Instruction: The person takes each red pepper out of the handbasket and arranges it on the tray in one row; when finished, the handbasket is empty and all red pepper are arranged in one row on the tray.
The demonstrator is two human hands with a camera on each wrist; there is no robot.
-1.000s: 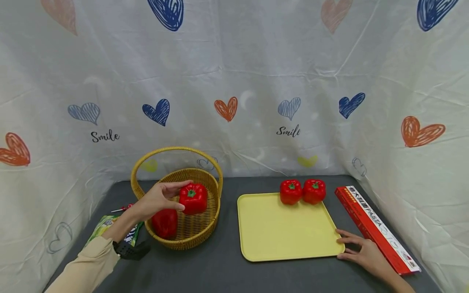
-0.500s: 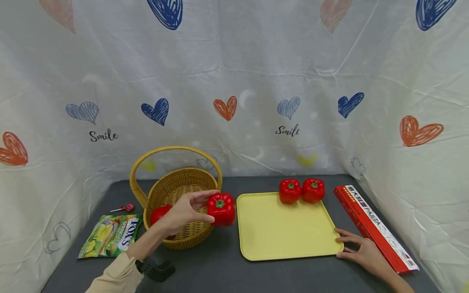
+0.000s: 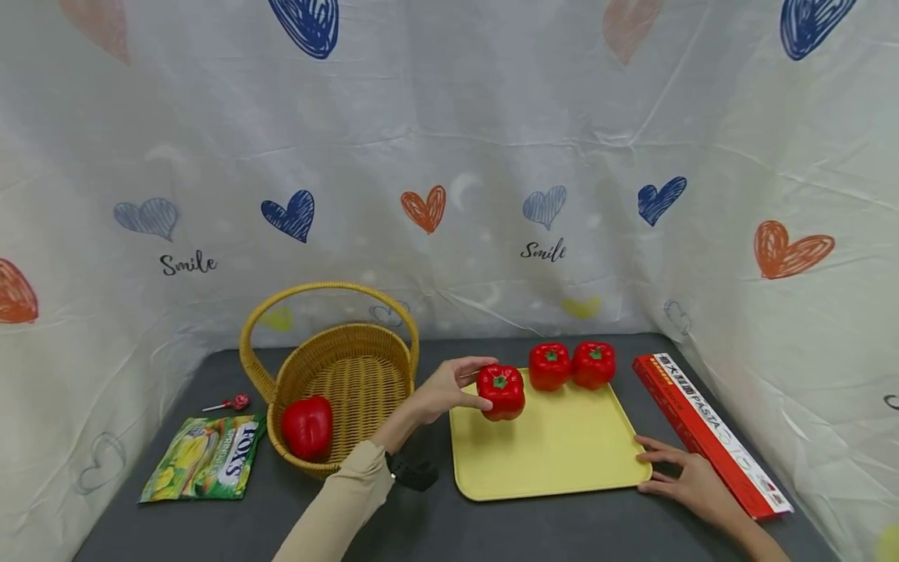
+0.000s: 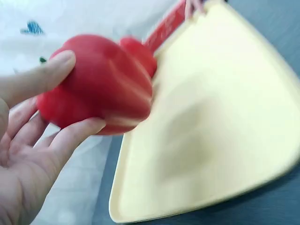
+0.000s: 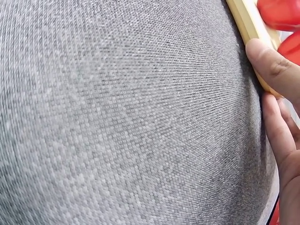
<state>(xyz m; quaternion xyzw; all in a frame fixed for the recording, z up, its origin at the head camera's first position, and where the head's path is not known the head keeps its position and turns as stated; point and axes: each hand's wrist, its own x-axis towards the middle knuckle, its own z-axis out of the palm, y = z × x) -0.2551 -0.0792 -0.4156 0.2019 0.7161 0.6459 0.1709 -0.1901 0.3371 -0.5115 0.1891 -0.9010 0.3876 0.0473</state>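
Noted nearest, a beige sleeve [image 3: 337,499] extended over the dark surface [image 3: 485,535] and, at right, the right hand [image 3: 691,480], with thumb and fingers closed about the near right corner of the yellow tray [image 3: 541,460], apparently steadying it. Noted at left, a candy packet [image 3: 204,459] beside a wicker basket [image 3: 368,386], with a lone pepper [image 3: 307,428] inside. Recorded at right, a red pasta box [image 3: 709,433], apart from the tray. Found next, the left hand [image 3: 445,393], with thumb and fingers curled on a red pepper [image 3: 502,396], parted only to its width. Located this held pepper over the tray's left side, stem up, and judged still raised by the shadow in the left wrist view. Assess the step in hand as bringing it to the tray. Found farther back, at the tray's far edge, two more peppers [image 3: 550,368] side by side, backed by a heart-printed curtain [image 3: 421,140]. Consider the next move to call for steady lowering just left of that pair, without nudging either, then easing of the grip upon firm contact
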